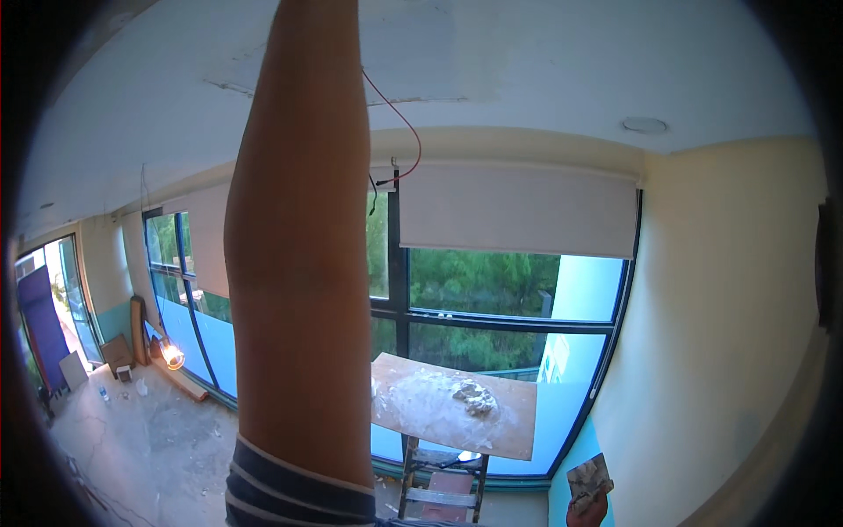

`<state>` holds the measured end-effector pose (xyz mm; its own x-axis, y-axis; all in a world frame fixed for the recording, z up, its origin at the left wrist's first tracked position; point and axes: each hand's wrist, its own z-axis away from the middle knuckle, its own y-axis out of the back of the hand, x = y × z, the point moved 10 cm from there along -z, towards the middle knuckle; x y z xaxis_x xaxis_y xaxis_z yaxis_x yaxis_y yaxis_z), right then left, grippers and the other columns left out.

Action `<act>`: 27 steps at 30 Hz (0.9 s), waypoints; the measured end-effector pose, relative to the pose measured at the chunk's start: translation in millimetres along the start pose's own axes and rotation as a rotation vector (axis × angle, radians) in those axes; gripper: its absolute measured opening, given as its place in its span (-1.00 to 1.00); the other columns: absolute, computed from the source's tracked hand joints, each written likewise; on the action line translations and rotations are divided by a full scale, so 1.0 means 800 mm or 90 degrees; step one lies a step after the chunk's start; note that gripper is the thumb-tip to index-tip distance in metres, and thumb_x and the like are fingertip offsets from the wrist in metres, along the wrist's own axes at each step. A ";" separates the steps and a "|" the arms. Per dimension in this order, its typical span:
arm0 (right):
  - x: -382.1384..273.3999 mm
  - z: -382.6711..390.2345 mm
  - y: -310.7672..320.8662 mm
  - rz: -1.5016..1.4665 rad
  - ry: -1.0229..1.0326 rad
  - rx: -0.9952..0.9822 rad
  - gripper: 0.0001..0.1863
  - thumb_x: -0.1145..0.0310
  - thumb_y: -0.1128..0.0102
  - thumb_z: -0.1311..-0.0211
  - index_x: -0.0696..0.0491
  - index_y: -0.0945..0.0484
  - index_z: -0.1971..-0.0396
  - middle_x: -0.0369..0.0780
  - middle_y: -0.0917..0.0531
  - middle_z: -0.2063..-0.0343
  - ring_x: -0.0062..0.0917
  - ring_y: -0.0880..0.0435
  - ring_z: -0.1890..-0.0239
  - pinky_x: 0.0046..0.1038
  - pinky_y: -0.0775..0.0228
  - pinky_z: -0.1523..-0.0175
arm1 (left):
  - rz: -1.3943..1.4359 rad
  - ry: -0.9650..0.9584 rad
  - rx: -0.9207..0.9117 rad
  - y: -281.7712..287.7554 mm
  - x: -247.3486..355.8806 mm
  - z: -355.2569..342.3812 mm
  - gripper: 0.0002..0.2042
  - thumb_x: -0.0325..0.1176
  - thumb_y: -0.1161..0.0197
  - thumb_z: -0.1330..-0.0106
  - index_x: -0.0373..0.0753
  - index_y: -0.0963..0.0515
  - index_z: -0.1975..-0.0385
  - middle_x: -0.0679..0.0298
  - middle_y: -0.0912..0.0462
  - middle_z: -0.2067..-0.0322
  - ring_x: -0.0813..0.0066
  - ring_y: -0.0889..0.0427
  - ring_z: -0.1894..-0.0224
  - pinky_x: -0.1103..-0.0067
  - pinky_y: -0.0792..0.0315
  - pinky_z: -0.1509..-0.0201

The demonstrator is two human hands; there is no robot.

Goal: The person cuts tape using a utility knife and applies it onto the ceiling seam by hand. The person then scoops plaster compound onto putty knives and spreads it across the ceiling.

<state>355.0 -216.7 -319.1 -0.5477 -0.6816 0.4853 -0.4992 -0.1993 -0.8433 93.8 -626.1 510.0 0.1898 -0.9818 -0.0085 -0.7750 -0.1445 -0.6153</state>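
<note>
My left forearm [299, 263] rises through the middle of the view to the ceiling [527, 61], its hand out of sight beyond the top edge. At the lower right, my right hand [587, 509] is closed on a plaster-smeared putty knife [588, 476]. Beside the raised arm, a red wire [413, 119] loops down from the ceiling. A board [518, 422] with a mound of white plaster [476, 400] rests on a stepladder [439, 497] below.
Tall windows [474, 290] with roller blinds [518, 211] line the wall, meeting a cream wall [720, 299] at right. At far left are an open doorway [66, 290], leaning boards [117, 353], a lit work lamp [173, 356] and debris on the floor [167, 448].
</note>
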 end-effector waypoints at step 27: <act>-0.134 0.069 0.041 0.491 0.189 0.101 -0.63 0.22 0.16 -0.42 0.03 -0.35 -0.13 -0.27 -0.54 0.04 -0.64 -0.50 0.31 -0.65 -0.49 0.29 | -0.584 -0.427 0.062 -0.053 -0.144 0.149 -0.44 -0.36 -0.22 -0.13 -0.47 -0.27 -0.13 -0.15 -0.60 0.24 -0.06 -0.62 0.20 0.24 -0.49 0.10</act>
<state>434.7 -189.3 -411.6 -0.8620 -0.4576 -0.2181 0.1751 0.1349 -0.9753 176.4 -492.5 443.0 0.9671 -0.2433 0.0743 -0.1338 -0.7347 -0.6651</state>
